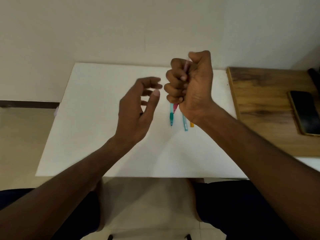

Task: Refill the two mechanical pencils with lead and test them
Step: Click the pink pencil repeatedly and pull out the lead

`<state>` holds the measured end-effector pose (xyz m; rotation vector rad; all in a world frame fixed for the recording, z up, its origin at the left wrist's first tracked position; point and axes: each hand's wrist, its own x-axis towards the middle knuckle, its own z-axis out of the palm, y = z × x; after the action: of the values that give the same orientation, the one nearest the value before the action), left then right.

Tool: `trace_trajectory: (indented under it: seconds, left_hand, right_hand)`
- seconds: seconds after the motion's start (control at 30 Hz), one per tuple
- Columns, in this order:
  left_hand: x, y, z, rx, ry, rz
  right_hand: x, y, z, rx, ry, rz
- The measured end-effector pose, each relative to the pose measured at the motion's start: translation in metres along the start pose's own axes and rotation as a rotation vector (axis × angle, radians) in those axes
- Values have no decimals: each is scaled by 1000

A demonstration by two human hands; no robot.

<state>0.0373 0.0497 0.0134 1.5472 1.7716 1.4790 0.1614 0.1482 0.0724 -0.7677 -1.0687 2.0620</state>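
Table (103, 135), white, carries a teal pencil (171, 116) at centre, while the right hand (192, 85) at 1 o'clock fists a pink pencil (175, 106) upright, left hand (138, 108) beside it, fingers loosely apart, empty.

pencil (171, 116) on table (103, 118), perhaps lead tubes (185, 124) right, phone (305, 112) far right

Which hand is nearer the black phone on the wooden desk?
Right. The right hand, gripping a pink pencil, is raised nearer the black phone; the left hand hovers farther away.
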Motion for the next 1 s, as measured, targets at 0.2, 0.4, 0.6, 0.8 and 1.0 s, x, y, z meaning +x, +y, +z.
trace_trajectory:
  seconds: [0.2, 0.4, 0.6, 0.8, 1.0]
  left_hand:
    - [13, 21, -2, -1, 184, 216]
    - [13, 17, -1, 55, 149, 154]
    - [14, 20, -4, -216, 85, 25]
    - [24, 33, -11, -921, 83, -310]
    - [24, 32, -14, -1325, 33, -622]
  right_hand:
    - [-8, 25, 4, -304, 32, -9]
    - [-14, 36, 12, -484, 30, -88]
    - [-9, 30, 0, -559, 1, -89]
    - [1, 27, -25, -804, 112, 138]
    - [-5, 56, -40, -1834, -361, -15]
